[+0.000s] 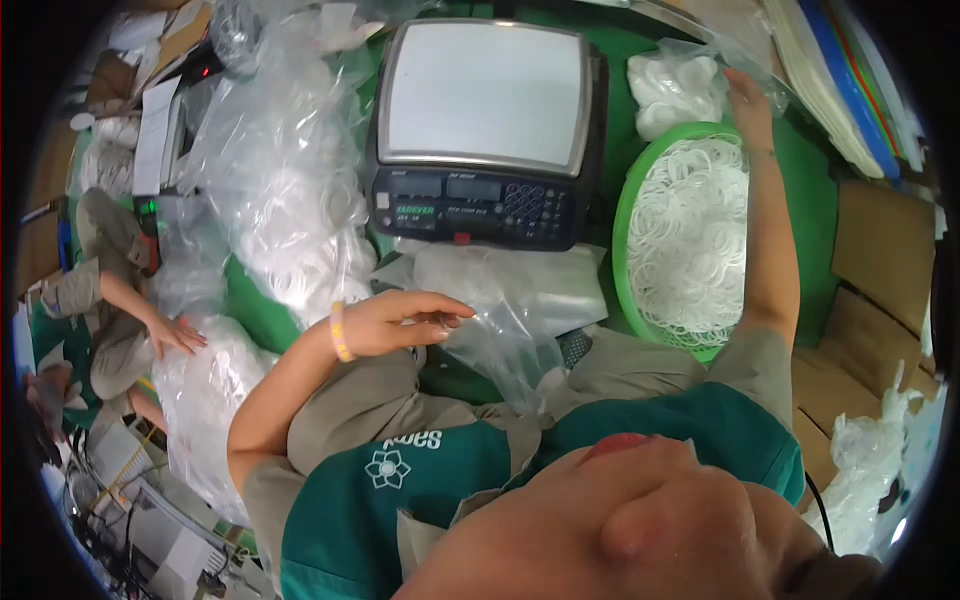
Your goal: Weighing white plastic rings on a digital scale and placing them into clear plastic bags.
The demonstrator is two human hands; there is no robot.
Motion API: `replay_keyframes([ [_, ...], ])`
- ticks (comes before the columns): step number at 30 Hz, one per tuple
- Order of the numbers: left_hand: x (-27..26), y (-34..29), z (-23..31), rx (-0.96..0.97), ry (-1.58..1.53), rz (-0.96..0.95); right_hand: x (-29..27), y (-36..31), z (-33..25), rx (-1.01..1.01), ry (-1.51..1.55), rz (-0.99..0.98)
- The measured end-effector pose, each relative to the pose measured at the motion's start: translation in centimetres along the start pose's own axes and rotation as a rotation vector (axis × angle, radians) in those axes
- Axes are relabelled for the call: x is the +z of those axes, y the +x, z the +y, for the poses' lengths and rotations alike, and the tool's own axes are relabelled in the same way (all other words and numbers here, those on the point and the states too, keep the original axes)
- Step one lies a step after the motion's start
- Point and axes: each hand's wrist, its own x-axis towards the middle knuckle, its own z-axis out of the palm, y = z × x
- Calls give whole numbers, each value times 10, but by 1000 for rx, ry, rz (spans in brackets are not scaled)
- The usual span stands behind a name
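My left hand [400, 322], with a yellow band at the wrist, hovers palm inward above my lap. Its fingers are stretched out, thumb apart, beside a clear plastic bag [510, 345]. My right arm reaches far forward past a green round basket [622, 235] full of thin white rings [690, 240]. At the end of that reach, my right hand [750, 105] is at a clear bag of white rings [672, 92]. The fingertips are small and partly turned away, so their grip is unclear. A dark counting scale [470, 205] with a bare white pan [487, 95] stands ahead of me.
Large clear bags of white rings [300, 220] lie left of the scale on the green surface. Another person's hand [175, 335] rests on a bag [215, 385] at far left. Cardboard boxes [880, 250] and stacked coloured sheets [840, 80] line the right side.
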Motion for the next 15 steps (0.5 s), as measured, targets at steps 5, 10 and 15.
replay_keyframes([
  [5, 13, 7, -6, -9, 321, -268, 66, -155, -109, 179, 357, -960],
  [10, 22, -3, -18, 26, 507, -340, 108, -289, -167, -342, -242, -1210],
  [15, 23, -20, -20, 21, 604, -271, 152, -339, -162, -133, -257, -1067],
])
